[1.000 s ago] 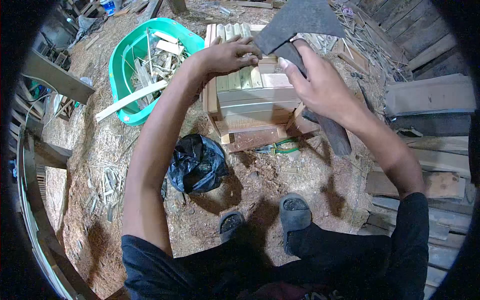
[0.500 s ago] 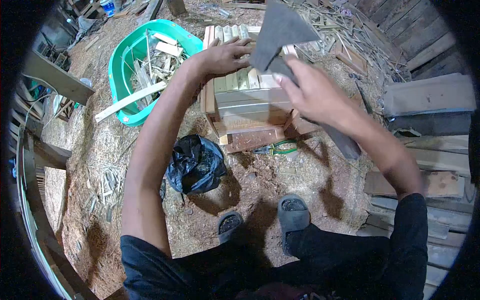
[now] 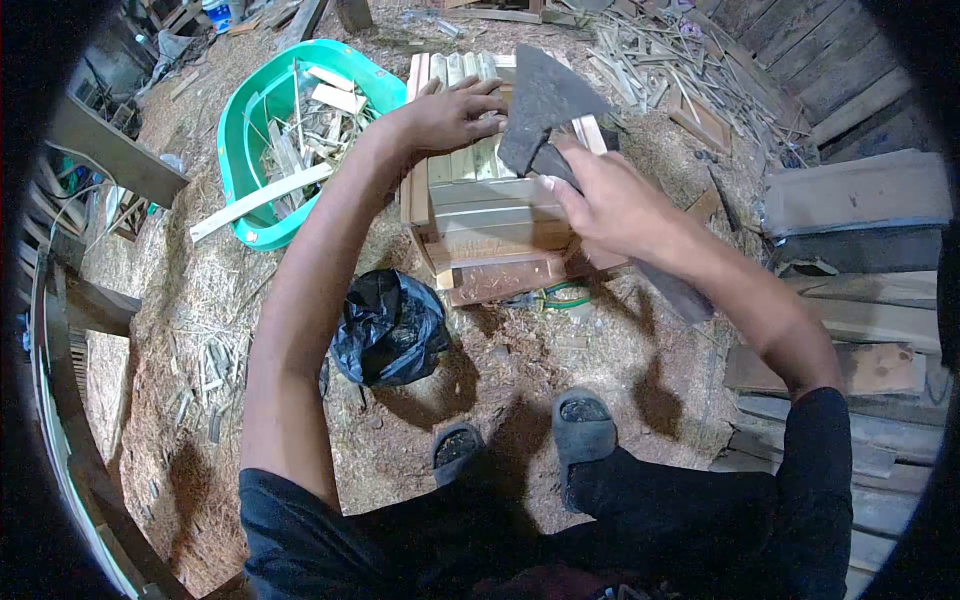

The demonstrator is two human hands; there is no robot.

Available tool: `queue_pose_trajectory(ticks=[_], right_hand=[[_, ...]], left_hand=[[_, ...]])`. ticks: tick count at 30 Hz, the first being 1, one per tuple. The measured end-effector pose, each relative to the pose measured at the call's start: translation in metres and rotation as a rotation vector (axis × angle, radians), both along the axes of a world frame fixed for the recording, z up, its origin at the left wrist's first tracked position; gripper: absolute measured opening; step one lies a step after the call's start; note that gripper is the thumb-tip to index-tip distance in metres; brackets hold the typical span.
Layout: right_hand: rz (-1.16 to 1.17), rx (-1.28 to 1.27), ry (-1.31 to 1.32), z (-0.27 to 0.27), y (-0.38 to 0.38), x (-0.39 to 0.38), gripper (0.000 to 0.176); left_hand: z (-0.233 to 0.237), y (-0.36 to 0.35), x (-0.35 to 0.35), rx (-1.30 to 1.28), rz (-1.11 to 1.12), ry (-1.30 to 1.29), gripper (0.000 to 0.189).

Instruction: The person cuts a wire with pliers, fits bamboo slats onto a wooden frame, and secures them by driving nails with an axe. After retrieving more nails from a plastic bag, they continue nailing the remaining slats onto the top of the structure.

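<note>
My right hand (image 3: 620, 195) is wrapped around the wooden handle of a hatchet (image 3: 545, 95), close below its broad dark metal head. The head overlaps the right part of a wooden box (image 3: 500, 222) in this view, and the handle's lower end sticks out beneath my forearm. My left hand (image 3: 455, 118) lies on the pale ridged slats along the box top, its fingers stretched out. Under the box front sits a reddish-brown wooden block (image 3: 507, 281). Green-handled pliers (image 3: 562, 297) lie partly hidden beside that block.
A green tub (image 3: 235, 150) with wood scraps stands left of the box, a long strip across its rim. A black plastic bag (image 3: 390, 330) sits nearer. Stacked planks (image 3: 830, 370) line the right side, scrap sticks (image 3: 650, 60) lie farther back, and shavings cover the floor.
The hatchet head has come down and slightly left toward the box top, my right hand lowering with it. My left hand stays in place on the slats.
</note>
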State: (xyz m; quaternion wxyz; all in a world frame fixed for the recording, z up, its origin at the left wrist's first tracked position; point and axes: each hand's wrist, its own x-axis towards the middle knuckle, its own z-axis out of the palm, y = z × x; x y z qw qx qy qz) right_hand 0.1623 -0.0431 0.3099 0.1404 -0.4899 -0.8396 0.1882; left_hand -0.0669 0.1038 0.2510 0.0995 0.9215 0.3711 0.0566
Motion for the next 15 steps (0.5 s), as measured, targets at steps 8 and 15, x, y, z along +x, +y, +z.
queue_pose_trajectory(ticks=[8,15], right_hand=[[-0.054,0.188,0.183,0.003,-0.001,-0.009,0.033],[0.002,0.045,-0.03,-0.003,-0.017,-0.005,0.036]], left_hand=[[-0.009,-0.005,0.001,0.107,0.036,0.079,0.051],[-0.005,-0.005,0.0,0.088,0.048,0.16,0.05]])
